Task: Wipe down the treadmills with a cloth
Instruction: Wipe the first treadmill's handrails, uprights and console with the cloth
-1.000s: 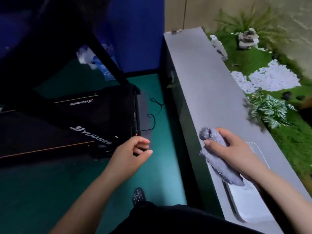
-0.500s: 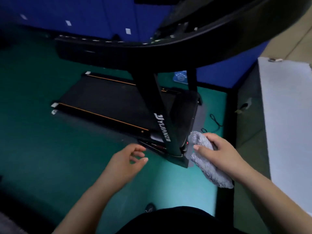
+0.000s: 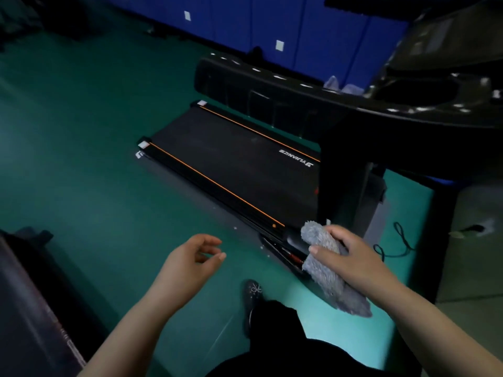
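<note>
Across most of the view spreads a green floor [image 3: 81, 186], with a row of blue wall panels [image 3: 272, 20] along its far edge. On the floor stands a black treadmill [image 3: 239, 170], its belt running away to the upper left and edged on both sides by a thin orange line [image 3: 212, 180]. White lettering (too blurred to read with any certainty) sits on the belt near the black upright [image 3: 345, 180], which rises to a dark console [image 3: 408, 104] filling the upper right. A dark, bulky object [image 3: 30, 295] lies along the lower left edge; what it is I cannot tell.

Both forearms reach in from the bottom. The right hand [image 3: 351, 257] grips a fluffy grey cloth [image 3: 326, 278], thumb across its front and fingers curled behind. The cloth sits just in front of the foot of the upright, at the near corner of the deck, and its loose end hangs down below the wrist. Whether it touches the treadmill cannot be seen. The left hand [image 3: 187, 265] holds nothing and hangs over the bare floor, well apart from the treadmill, fingers loosely bent and thumb out.

Between the arms, a dark shoe [image 3: 251, 295] rests on the floor. A black cable [image 3: 400, 240] loops on the floor to the right of the upright. Small white tags [image 3: 279, 45] dot the blue panels.
</note>
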`<state>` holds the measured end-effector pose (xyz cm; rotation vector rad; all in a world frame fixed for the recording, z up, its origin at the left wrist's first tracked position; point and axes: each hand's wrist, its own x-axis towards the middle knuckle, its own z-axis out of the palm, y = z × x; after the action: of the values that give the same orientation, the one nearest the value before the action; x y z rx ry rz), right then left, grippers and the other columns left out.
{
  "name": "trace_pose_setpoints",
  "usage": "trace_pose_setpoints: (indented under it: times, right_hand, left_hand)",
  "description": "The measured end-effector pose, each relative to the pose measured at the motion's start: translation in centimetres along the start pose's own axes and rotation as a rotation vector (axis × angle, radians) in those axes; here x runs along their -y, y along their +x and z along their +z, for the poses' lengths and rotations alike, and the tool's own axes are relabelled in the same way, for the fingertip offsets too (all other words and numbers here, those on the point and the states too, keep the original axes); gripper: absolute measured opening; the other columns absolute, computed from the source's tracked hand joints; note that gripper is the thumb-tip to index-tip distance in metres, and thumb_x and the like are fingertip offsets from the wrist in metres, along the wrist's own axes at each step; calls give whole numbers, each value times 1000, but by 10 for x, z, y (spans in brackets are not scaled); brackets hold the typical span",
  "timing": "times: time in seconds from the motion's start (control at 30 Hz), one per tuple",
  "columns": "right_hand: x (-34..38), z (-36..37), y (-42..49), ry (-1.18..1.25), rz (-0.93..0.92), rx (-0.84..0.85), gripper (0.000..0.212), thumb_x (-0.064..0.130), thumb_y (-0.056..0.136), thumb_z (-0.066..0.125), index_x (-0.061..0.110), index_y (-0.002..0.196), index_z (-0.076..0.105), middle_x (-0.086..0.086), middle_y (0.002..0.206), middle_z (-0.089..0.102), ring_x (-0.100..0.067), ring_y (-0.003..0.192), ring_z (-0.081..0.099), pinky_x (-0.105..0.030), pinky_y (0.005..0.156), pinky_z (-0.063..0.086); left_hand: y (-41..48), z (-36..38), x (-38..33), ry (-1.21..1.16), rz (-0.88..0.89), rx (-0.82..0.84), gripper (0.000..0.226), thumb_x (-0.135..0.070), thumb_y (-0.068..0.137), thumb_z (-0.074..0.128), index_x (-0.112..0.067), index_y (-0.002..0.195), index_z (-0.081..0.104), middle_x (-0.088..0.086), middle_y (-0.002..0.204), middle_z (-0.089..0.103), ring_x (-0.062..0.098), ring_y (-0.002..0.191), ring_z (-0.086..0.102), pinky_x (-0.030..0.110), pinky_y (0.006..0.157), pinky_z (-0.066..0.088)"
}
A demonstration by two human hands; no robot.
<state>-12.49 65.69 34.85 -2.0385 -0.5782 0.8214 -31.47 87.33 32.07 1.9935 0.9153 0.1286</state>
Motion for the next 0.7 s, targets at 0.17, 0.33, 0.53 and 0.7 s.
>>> trace_pose_setpoints:
  times: [0.17,0.33,0.53,0.7]
  right_hand:
    - [42,20,79,94,-45,4,20,33,84,69,37,102,62,16,95,69,4,79,67,-11,60,49]
    - [83,31,136,166,-106,-43,26,32,82,70,33,108,64,12,105,67,-1,91,66,-20,75,53]
    - [138,24,168,124,-220,-98,32,48,72,65,37,102,64,14,102,61,0,93,63,-13,74,50]
    - [187,13,188,-109,-442,-312,28,55,82,59,38,103,65,17,101,52,-3,100,56,-9,80,42]
  left_hand:
    - [70,-32,0,-10,-6,-40,22,-21,83,71,-36,90,58,-12,86,69,-3,73,61,11,65,46]
    - [142,-64,-23,-37,81,-82,22,-21,82,71,-36,94,59,-14,88,69,-2,78,62,9,68,46]
    - [209,-91,-63,-71,239,-122,22,-22,84,70,-36,99,62,-15,95,67,-5,85,61,6,67,44]
    - [276,-120,-82,-78,389,-253,27,-26,85,65,-37,110,59,-15,105,54,6,94,59,7,73,42]
